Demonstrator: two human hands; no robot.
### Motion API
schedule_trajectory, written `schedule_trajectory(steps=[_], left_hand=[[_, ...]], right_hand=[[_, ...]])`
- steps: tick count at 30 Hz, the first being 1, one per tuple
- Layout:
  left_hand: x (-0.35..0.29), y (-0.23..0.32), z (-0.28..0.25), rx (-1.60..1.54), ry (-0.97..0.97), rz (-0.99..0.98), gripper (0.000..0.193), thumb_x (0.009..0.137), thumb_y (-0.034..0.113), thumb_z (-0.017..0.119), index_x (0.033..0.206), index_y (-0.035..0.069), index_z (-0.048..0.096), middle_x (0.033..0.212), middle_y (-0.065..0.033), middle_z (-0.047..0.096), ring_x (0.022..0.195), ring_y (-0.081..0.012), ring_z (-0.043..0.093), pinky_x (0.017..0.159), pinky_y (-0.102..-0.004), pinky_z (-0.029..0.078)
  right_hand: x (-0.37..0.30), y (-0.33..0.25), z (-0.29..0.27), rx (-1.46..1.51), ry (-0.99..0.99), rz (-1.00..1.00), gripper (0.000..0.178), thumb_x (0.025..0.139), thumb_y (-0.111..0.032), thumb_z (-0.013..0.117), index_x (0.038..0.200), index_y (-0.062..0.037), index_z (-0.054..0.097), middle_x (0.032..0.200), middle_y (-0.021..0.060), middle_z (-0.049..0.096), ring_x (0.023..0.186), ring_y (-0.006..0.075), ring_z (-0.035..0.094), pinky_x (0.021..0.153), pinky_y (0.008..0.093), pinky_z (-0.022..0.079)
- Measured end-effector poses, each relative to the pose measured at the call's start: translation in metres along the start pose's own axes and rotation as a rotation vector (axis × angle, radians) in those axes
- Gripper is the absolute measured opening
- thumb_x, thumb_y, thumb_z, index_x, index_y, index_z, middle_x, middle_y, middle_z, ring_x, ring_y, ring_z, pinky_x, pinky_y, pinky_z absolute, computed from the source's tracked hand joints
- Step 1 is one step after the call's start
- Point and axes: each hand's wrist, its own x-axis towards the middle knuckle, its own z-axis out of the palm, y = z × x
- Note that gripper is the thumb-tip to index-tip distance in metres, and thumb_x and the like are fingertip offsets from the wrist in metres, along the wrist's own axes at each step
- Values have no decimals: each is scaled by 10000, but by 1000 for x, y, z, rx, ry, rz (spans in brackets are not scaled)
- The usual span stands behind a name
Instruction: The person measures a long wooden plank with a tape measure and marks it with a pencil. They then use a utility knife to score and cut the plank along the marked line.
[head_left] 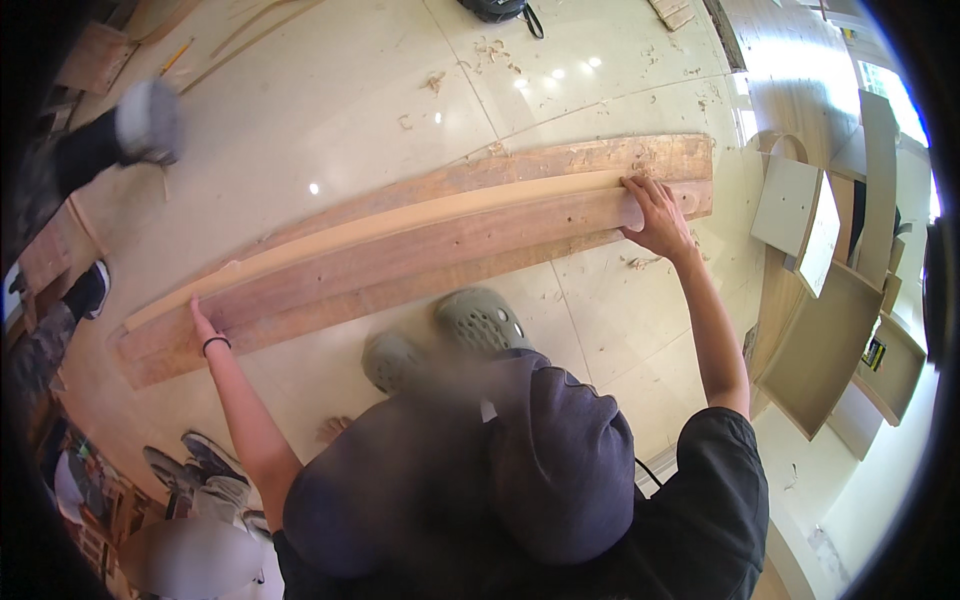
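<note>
A long wooden plank (457,238) with a pale upper edge stands or leans on a wider, worn wooden board (600,157) lying on the floor. Near its left end, my left hand (203,322), with a dark band at the wrist, grips the plank; most of the fingers are hidden. My right hand (659,217) closes over the plank close to its right end, fingers across the pale edge and thumb on the near side. Several small dark spots mark the plank's near face.
Grey-green clogs (480,318) are on my feet just before the board. Wood shavings (492,55) litter the tiled floor. Pale furniture panels and drawers (822,345) stand at the right. Other people's legs (85,150) are at the left; a black bag (493,9) lies at the far side.
</note>
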Motion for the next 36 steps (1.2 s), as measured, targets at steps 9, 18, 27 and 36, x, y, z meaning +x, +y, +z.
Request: schedule_trajectory(steps=[9, 18, 27, 36], left_hand=[[7, -4, -4, -39, -13, 18, 988, 709, 639, 737, 1476, 102, 421, 1509, -89, 409, 1389, -237, 350, 1145, -461, 231], [-10, 5, -4, -21, 9, -26, 912, 727, 614, 727, 1469, 161, 449, 1535, -72, 374, 1417, -243, 296, 1135, -483, 218], [-2, 2, -6, 15, 26, -29, 949, 717, 642, 723, 1491, 182, 421, 1553, -68, 353, 1431, -245, 267, 1133, -492, 208], [20, -13, -7, -181, -448, 40, 609, 942, 471, 503, 1375, 44, 526, 1355, -87, 568, 1242, -250, 526, 1084, -414, 376]], right_hand=[[2, 4, 2, 15, -10, -1, 826, 669, -176, 823, 1407, -98, 463, 1351, 101, 505, 1267, 301, 483, 1100, 431, 361], [2, 6, 5, 36, -4, 6, 802, 673, -176, 815, 1394, -101, 471, 1363, 95, 505, 1288, 310, 467, 1117, 430, 349], [3, 2, 1, 34, -12, 14, 808, 672, -164, 810, 1402, -107, 468, 1367, 91, 499, 1287, 305, 467, 1117, 431, 350], [-8, 20, 18, 9, -32, 42, 802, 689, -192, 838, 1408, -109, 492, 1412, 119, 499, 1305, 333, 461, 1110, 456, 362]])
